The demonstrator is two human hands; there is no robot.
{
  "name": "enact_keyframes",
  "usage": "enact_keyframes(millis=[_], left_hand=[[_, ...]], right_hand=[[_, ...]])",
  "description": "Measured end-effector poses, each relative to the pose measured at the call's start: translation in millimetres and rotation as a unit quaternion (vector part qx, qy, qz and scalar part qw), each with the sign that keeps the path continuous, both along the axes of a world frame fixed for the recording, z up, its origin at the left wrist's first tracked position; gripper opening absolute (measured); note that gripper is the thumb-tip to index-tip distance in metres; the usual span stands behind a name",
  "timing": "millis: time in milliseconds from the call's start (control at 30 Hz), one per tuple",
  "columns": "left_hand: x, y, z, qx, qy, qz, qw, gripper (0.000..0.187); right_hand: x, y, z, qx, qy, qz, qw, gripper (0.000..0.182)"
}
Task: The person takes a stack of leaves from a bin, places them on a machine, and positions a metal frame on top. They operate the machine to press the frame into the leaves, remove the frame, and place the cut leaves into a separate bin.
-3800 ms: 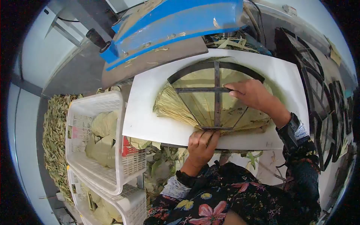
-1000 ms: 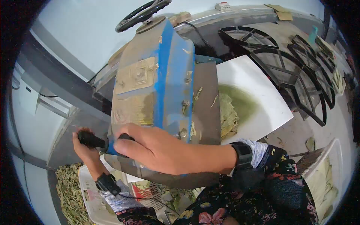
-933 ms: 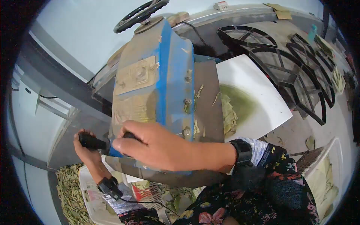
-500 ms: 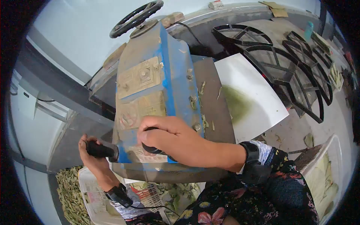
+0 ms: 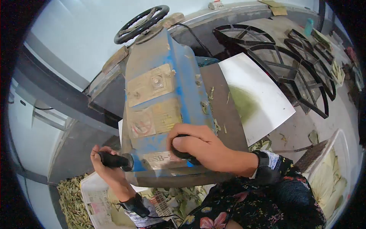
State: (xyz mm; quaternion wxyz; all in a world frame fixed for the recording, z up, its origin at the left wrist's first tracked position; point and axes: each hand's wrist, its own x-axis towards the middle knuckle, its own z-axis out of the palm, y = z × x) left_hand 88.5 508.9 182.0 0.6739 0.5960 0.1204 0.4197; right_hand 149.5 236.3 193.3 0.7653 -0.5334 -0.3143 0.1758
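Blue, dusty machine head (image 5: 190, 80), extending beyond both hands' fingers. Left hand (image 5: 111, 176): fingers curled around left black handle (image 5: 113, 160); right hand (image 5: 215, 152): fingers clamped round right black handle (image 5: 182, 152). White board (image 5: 267, 114), green-stained, beyond the right fingers.

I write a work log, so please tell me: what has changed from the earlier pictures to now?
The left hand and right hand have left the fan-shaped frame and now grip the black handles. The blue machine head has swung right, over the white board; the leaf pile on it no longer shows. The other black frames stay on the right.
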Motion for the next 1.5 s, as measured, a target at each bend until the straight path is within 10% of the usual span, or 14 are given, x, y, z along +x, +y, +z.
enact_keyframes(millis=[467, 667, 733, 933, 967, 1033, 1100, 1500], left_hand=[[22.2, 30.2, 10.7, 0.075, -0.052, 0.147, 0.985, 0.028], [31.9, 171.0, -0.9, 0.178, 0.028, 0.177, 0.968, 0.038], [23.8, 168.0, -2.0, 0.21, 0.064, 0.202, 0.954, 0.042], [-12.7, 11.7, -35.9, 0.441, -0.122, 0.272, 0.847, 0.048], [-14.7, -5.9, -48.5, 0.496, -0.099, 0.113, 0.855, 0.046], [6.2, -60.1, -60.0, 0.553, 0.039, -0.139, 0.821, 0.048], [36.8, -102.1, -92.7, 0.547, 0.05, -0.239, 0.801, 0.06], [42.9, -134.5, -124.8, 0.603, 0.117, -0.289, 0.735, 0.074]], right_hand=[[-23.7, 42.1, 4.7, -0.053, -0.009, -0.071, 0.996, 0.022], [-24.8, 72.7, -11.5, -0.077, -0.308, -0.04, 0.947, 0.056], [-6.2, 36.1, -33.9, -0.241, -0.402, -0.107, 0.877, 0.066], [71.6, -108.2, -147.4, -0.401, -0.16, -0.44, 0.787, 0.068], [69.6, -102.5, -133.1, -0.402, -0.161, -0.439, 0.787, 0.068], [58.9, -89.5, -94.6, -0.266, 0.191, -0.372, 0.869, 0.067], [65.4, -89.2, -99.1, -0.281, 0.188, -0.34, 0.878, 0.065], [86.2, -90.6, -133.5, -0.185, 0.222, -0.197, 0.937, 0.042]])
